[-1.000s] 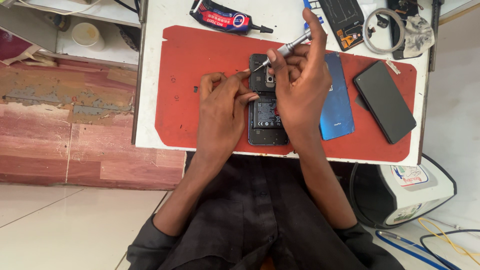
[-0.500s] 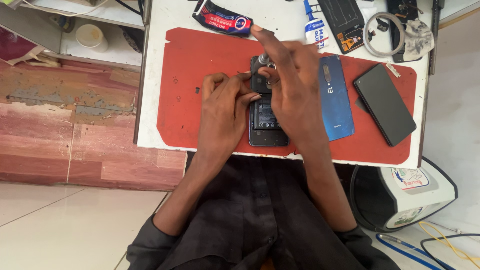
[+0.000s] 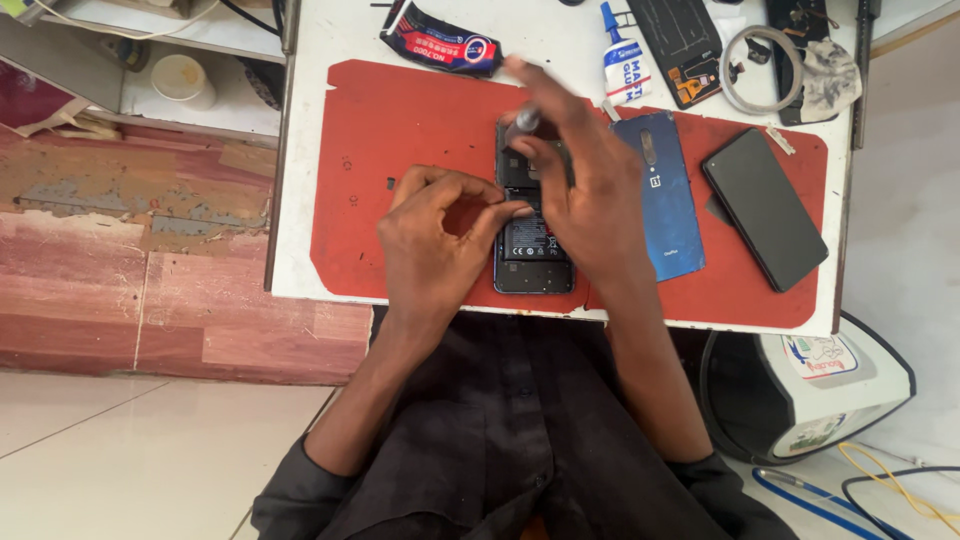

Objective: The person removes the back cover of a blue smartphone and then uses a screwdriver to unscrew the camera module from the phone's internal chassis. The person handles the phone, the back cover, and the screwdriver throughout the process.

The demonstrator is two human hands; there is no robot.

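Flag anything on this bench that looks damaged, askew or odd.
The opened phone under both hands has its back off, battery exposed; its blue back cover lies beside it on the red mat. A squeezed, crumpled tube lies above. Nothing is spilled.

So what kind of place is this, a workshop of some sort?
Most likely a phone repair bench. An opened phone with its battery showing lies on a red mat, its blue back cover set beside it. A glue bottle and another phone lie nearby.
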